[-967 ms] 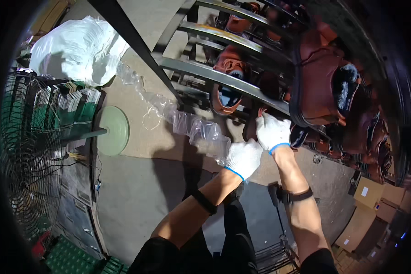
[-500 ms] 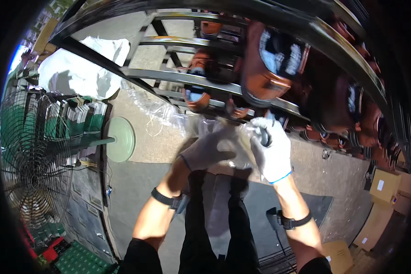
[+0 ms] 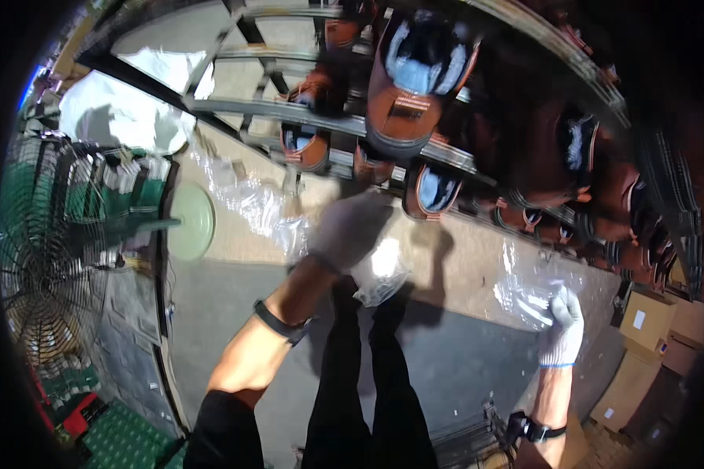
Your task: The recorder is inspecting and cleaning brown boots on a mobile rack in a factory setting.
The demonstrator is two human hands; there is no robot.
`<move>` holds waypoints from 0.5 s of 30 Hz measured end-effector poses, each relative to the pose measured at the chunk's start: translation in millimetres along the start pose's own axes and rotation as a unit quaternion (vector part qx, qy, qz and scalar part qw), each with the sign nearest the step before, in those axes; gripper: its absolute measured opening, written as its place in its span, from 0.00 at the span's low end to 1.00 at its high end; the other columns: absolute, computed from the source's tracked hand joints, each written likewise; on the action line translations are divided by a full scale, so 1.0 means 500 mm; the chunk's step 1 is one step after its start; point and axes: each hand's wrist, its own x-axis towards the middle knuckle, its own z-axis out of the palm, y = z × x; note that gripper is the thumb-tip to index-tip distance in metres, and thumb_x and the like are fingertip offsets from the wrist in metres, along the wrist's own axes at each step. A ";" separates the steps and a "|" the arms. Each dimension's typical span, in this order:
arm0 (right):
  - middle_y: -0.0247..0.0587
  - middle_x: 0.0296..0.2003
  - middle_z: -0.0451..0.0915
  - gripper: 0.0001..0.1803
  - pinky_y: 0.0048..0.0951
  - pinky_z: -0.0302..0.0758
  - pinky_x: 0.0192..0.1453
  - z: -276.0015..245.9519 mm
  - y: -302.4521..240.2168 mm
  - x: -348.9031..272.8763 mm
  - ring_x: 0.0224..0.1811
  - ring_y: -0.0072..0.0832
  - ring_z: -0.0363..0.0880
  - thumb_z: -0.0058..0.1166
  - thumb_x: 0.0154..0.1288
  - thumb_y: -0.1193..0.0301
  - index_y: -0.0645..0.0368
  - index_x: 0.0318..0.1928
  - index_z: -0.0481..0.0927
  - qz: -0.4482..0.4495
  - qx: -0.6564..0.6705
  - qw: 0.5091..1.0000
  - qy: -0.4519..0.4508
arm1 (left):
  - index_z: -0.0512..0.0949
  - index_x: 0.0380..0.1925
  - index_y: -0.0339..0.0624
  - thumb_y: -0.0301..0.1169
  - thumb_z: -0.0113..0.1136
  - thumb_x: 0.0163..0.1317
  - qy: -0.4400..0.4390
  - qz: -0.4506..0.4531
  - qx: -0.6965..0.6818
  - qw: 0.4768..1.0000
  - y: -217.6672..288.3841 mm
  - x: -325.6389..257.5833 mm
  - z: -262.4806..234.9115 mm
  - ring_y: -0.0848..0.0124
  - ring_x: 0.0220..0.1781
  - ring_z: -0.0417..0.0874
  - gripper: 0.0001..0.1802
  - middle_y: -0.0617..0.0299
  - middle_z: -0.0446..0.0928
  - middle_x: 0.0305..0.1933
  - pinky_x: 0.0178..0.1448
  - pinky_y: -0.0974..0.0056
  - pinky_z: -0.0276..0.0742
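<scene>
My right hand (image 3: 565,324), in a white knit glove, is out to the right, its fingers closed on a clear plastic bag (image 3: 524,293) that spreads to the left of it. My left hand (image 3: 352,230), also gloved, is up at the lower edge of a metal rack. Blur and shade hide its fingers, so its grip cannot be made out. Just beyond them is a dark brown shoe (image 3: 373,166). A brown leather shoe (image 3: 403,113) with a pale blue inside stands toe toward me on the rack above. Below my left hand is another piece of clear plastic (image 3: 381,283).
Shoes fill the slanted rack (image 3: 289,109) ahead. Crumpled clear plastic (image 3: 258,207) lies on the floor to the left, near a pale green round disc (image 3: 192,222) and a wire-guarded fan (image 3: 51,273). A white sack (image 3: 117,109) is at far left, cardboard boxes (image 3: 648,322) at right.
My right hand has swung away from my left, out to the right, drawing the clear plastic bag with it. My left hand has moved slightly up toward the rack. The view has shifted a little.
</scene>
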 end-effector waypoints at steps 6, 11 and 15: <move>0.35 0.34 0.86 0.08 0.29 0.78 0.46 0.349 0.045 0.009 0.36 0.28 0.82 0.63 0.67 0.76 0.61 0.44 0.90 -0.109 -0.163 0.978 -0.070 | 0.85 0.45 0.49 0.37 0.64 0.70 -0.002 -0.025 0.095 0.995 0.012 0.009 0.135 0.52 0.33 0.89 0.09 0.53 0.87 0.36 0.34 0.48 0.83; 0.51 0.44 0.90 0.14 0.41 0.83 0.57 0.468 0.171 0.199 0.45 0.46 0.88 0.62 0.61 0.74 0.61 0.46 0.90 -0.506 -0.476 0.716 -0.069 | 0.84 0.43 0.48 0.33 0.63 0.64 -0.014 0.012 0.109 0.994 0.051 0.003 0.188 0.57 0.29 0.89 0.09 0.56 0.84 0.30 0.30 0.53 0.82; 0.48 0.43 0.90 0.16 0.45 0.83 0.56 0.496 0.195 0.097 0.46 0.47 0.88 0.64 0.61 0.71 0.59 0.50 0.89 -0.516 -0.483 0.707 -0.010 | 0.85 0.40 0.46 0.31 0.64 0.59 0.063 0.020 0.175 0.982 0.003 -0.052 0.157 0.61 0.28 0.89 0.09 0.59 0.86 0.32 0.32 0.59 0.83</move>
